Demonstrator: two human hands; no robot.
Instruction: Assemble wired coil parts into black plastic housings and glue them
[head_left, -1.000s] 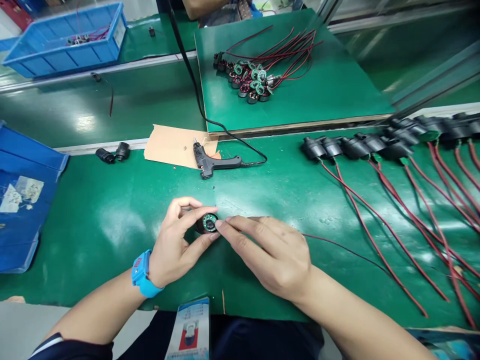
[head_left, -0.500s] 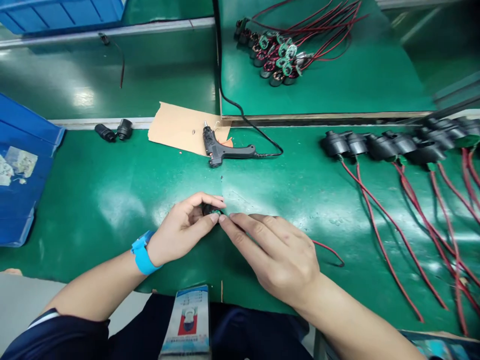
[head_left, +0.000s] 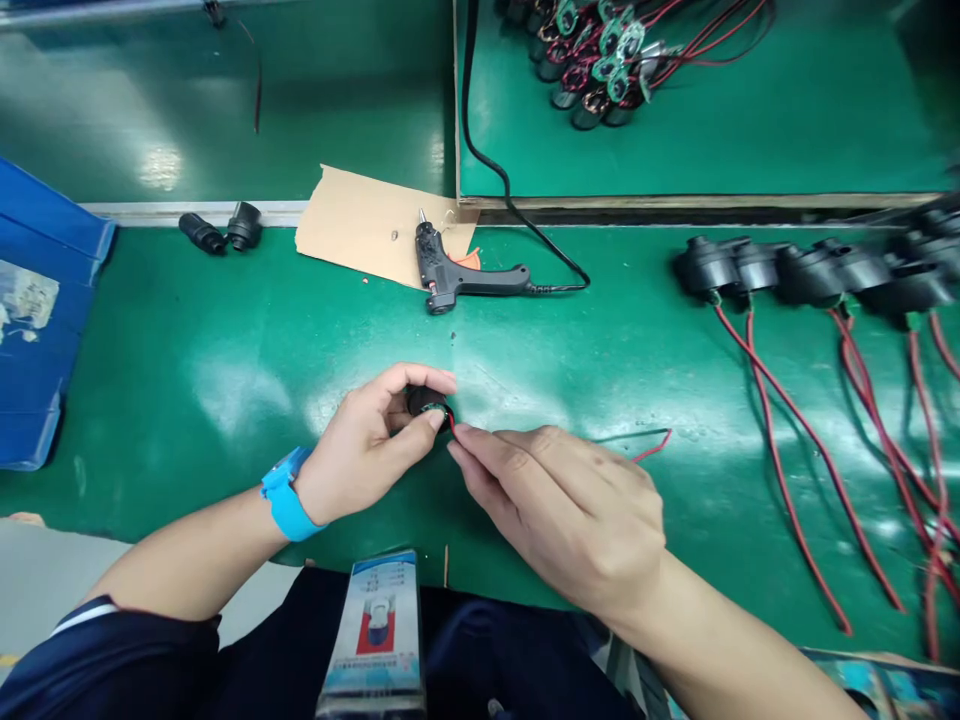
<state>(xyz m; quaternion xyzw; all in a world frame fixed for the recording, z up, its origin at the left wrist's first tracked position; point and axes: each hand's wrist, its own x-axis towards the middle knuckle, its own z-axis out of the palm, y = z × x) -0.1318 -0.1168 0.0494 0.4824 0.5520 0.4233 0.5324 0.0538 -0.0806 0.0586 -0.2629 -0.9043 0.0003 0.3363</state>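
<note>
My left hand point(head_left: 367, 445), with a blue wristband, is closed round a small black round housing point(head_left: 422, 401) just above the green bench mat point(head_left: 225, 380). The fingertips of my right hand point(head_left: 570, 505) pinch the red wire point(head_left: 651, 450) where it enters the housing; the wire's loose end trails off to the right across the mat. Most of the housing is hidden by my fingers.
A black glue gun point(head_left: 457, 275) lies beyond my hands, partly on a cardboard scrap point(head_left: 360, 225). A row of black housings with red leads point(head_left: 795, 270) fills the right side. Coils with wires point(head_left: 592, 60) sit on a raised board. Blue bin point(head_left: 37, 310) at left; two black parts point(head_left: 221, 228).
The view has tilted down and the bench has slid up. The housing has turned so its green ring no longer faces me. The red wire's free end has drawn closer to my right hand.
</note>
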